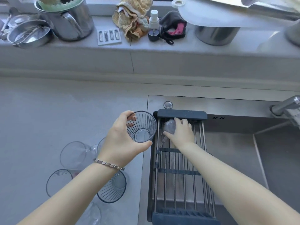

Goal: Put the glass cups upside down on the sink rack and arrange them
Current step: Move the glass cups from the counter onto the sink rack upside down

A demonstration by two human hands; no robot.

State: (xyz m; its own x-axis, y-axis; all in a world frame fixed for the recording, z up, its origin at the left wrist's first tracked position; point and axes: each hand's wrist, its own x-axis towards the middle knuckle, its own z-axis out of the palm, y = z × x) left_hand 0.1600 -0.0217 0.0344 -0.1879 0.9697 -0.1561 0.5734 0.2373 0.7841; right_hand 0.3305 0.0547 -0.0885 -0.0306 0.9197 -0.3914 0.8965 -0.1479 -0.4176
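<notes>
My left hand (120, 140) holds a ribbed glass cup (142, 126) above the counter, its mouth tilted up toward me, just left of the sink rack (178, 184). My right hand (181, 132) grips another glass cup (169, 126) at the far end of the rack, its base facing up. Several more glass cups stand on the counter under my left arm: a clear glass cup (73, 154), a second cup (58, 181) and a ribbed cup (113, 187). The rack's metal bars span the sink's left side.
The steel sink basin (235, 151) lies right of the rack, with a faucet (287, 108) at its far right. The ledge behind holds a metal jug (71, 25), steel bowls (27, 34), cloths (134, 18), a spray bottle (153, 26) and a pot (215, 34).
</notes>
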